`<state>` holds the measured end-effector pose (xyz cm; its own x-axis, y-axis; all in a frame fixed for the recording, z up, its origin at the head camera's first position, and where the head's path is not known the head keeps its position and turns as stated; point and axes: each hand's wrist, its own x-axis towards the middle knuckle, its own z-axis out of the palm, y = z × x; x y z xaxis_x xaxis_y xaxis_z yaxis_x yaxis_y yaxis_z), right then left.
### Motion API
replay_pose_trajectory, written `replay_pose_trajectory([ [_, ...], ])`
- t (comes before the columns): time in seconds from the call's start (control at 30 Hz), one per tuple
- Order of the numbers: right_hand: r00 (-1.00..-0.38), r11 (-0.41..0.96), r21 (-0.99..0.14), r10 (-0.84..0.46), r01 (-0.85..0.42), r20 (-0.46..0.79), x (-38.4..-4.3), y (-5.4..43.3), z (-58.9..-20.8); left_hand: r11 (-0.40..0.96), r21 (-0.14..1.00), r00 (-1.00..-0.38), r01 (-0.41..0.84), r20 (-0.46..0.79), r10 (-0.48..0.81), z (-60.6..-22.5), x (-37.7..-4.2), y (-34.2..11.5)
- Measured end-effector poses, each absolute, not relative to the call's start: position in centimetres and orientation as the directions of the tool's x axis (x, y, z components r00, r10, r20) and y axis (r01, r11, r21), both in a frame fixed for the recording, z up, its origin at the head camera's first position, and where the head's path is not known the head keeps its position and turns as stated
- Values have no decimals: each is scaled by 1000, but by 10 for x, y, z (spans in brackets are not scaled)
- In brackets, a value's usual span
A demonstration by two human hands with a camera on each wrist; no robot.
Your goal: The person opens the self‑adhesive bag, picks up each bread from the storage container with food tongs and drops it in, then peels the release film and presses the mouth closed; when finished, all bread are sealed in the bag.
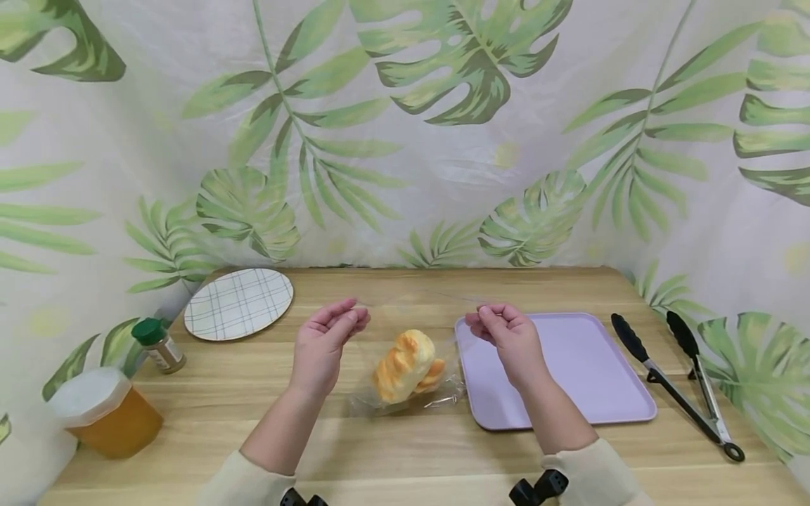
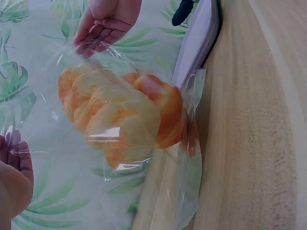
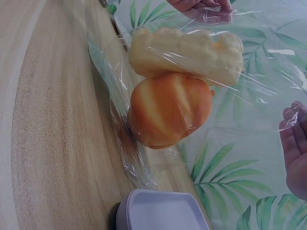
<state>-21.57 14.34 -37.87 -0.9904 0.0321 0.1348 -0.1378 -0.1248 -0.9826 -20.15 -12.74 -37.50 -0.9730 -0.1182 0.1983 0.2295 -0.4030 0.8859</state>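
Note:
A clear plastic bag (image 2: 192,191) with two bread pieces inside is stretched upright between my hands, its bottom at the table. One piece is a pale, braided loaf (image 1: 405,365); the other, a rounder orange-brown bun (image 3: 168,108), lies against it. My left hand (image 1: 325,344) pinches the bag's upper left edge between thumb and fingers. At the opposite upper edge, my right hand (image 1: 509,341) pinches the film the same way. Both breads sit low in the bag, below and between the hands.
A lilac tray (image 1: 588,372) lies right of the bag, partly behind my right forearm. Black-tipped tongs (image 1: 686,393) rest spread at the far right. On the left are a checked oval plate (image 1: 239,304), a green-capped spice jar (image 1: 159,346) and a white-lidded amber container (image 1: 110,414).

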Motion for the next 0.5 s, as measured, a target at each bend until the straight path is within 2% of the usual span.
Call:
replay_pose_trajectory([
  [0.33, -991, -117, -984, 39, -133, 129, -218, 145, -379, -429, 884, -983, 184, 160, -92, -375, -204, -129],
  [0.5, -993, -170, -978, 35, -121, 116, -218, 147, -380, -419, 890, -984, 180, 167, -68, -375, -205, -130],
])
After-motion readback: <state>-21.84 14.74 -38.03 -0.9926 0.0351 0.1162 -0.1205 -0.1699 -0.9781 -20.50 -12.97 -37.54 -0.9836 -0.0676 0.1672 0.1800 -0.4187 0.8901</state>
